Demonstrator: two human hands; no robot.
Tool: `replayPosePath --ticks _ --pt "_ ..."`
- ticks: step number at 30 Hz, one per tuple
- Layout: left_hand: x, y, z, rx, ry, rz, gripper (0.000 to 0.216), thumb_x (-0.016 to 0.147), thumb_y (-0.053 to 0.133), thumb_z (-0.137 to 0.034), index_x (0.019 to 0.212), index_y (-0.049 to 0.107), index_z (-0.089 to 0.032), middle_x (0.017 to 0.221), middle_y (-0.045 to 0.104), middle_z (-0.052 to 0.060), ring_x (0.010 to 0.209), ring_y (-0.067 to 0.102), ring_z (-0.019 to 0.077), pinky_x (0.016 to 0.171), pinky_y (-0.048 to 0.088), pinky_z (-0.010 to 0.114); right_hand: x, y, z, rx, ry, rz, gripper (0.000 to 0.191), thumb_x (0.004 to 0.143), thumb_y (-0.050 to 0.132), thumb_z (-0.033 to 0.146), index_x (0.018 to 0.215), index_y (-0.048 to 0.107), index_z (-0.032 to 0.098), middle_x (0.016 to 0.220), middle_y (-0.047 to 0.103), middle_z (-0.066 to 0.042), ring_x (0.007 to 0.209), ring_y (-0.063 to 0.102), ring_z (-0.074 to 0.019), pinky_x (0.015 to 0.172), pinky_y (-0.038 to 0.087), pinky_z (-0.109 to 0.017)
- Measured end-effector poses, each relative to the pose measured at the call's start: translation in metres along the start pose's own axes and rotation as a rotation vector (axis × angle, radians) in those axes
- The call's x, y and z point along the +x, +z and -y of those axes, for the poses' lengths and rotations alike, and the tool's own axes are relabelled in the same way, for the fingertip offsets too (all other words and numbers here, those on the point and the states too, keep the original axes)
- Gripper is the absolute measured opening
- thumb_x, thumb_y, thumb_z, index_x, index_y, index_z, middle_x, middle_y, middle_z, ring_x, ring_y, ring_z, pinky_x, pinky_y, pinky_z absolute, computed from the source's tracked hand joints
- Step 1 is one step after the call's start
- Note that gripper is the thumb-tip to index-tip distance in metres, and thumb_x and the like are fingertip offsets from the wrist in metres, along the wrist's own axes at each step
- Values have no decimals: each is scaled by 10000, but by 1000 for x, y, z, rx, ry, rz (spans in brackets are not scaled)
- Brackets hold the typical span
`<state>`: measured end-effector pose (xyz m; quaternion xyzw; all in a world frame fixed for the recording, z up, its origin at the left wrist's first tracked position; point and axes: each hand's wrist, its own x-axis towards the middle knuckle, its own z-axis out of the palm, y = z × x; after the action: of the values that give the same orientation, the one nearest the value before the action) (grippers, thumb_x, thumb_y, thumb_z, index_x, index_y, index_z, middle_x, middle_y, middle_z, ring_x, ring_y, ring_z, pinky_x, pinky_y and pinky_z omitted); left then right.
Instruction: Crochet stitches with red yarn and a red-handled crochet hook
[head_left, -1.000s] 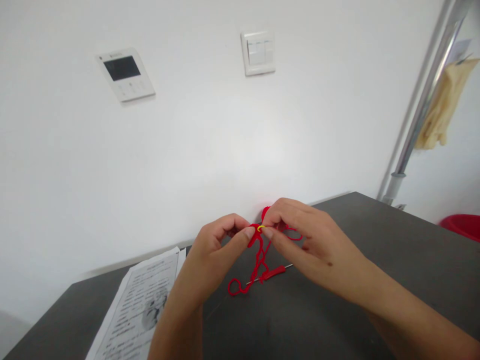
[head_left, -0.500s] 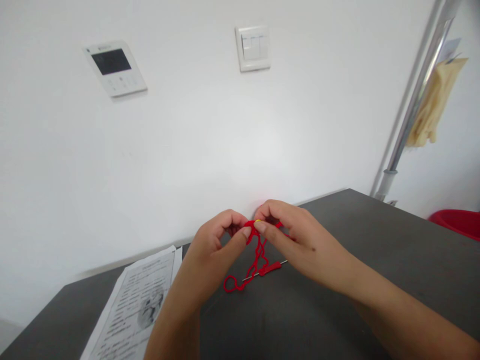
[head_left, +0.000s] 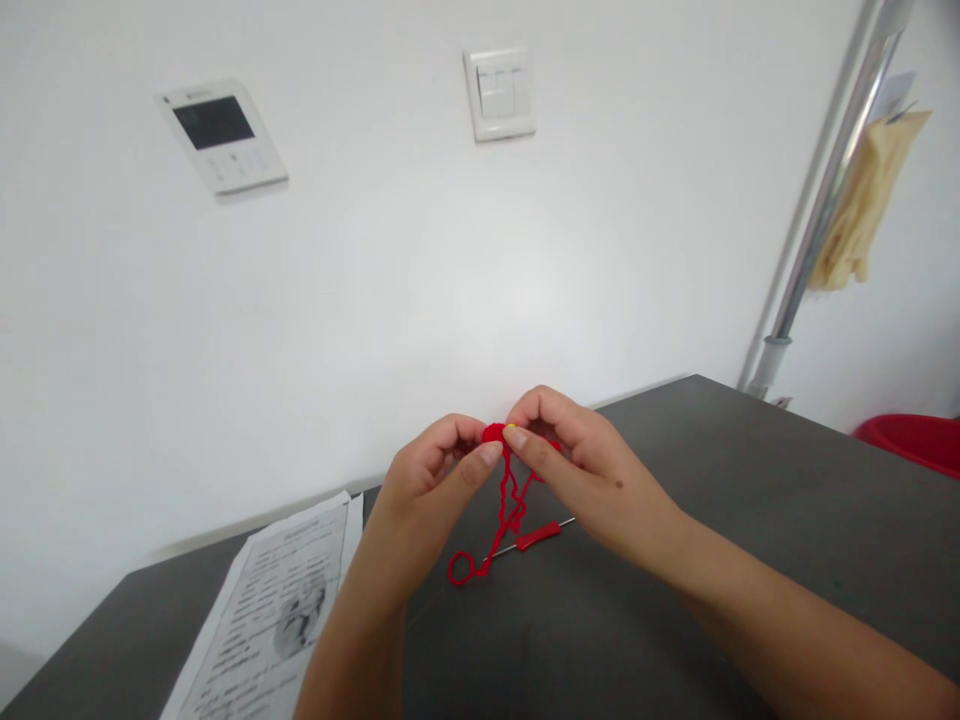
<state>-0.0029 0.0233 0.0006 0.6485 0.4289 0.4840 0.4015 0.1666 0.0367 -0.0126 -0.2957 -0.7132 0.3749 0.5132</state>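
Above a dark grey table point(head_left: 750, 520) my left hand point(head_left: 431, 480) and my right hand point(head_left: 581, 470) meet fingertip to fingertip. Both pinch a small red crochet piece point(head_left: 493, 433) with a tiny yellow ring point(head_left: 511, 428) at the right fingertips. Red yarn point(head_left: 510, 500) hangs from the piece down to the table and ends in a loop point(head_left: 461, 570). A crochet hook point(head_left: 536, 537) with a red grip lies on the table just below the hands.
A printed paper sheet point(head_left: 277, 620) lies at the table's left front. A wall panel with a screen point(head_left: 221, 135) and a light switch point(head_left: 500, 93) are on the white wall. A metal pole point(head_left: 817, 220) with cream gloves point(head_left: 862, 210) and a red tub point(head_left: 911, 440) are at right.
Both hands have lifted slightly and drawn closer together, still pinching the red piece. The yarn tail hangs straighter. The hook stays on the table.
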Motion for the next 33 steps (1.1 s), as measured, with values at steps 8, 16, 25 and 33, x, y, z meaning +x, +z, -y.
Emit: replayPosePath --ticks 8,16,25,33 --pt "-4 2 -6 64 -20 -5 95 897 619 -283 843 658 -216 804 630 -17 787 554 155 753 432 289 3 -3 1 72 103 78 229 936 520 371 777 506 207 672 473 48 629 434 -124 594 336 -265" --pt "-3 -4 -5 205 -60 89 147 908 596 -321 836 664 -213 790 641 -5 768 550 174 722 413 303 9 -9 2 91 199 151 215 888 560 400 811 551 200 707 511 38 649 449 -127 621 337 -274" --pt "2 -7 -4 232 -63 12 165 874 628 -357 804 675 -215 754 635 -13 741 558 174 709 429 288 9 -9 1 -136 130 140 216 928 482 333 765 536 201 631 457 51 584 397 -116 537 291 -247" --pt "-1 -3 -7 232 -45 -15 179 888 593 -357 804 657 -213 716 603 -20 695 527 165 665 421 285 7 -6 2 -146 116 83 203 920 491 327 762 528 206 659 498 42 598 430 -122 549 306 -252"
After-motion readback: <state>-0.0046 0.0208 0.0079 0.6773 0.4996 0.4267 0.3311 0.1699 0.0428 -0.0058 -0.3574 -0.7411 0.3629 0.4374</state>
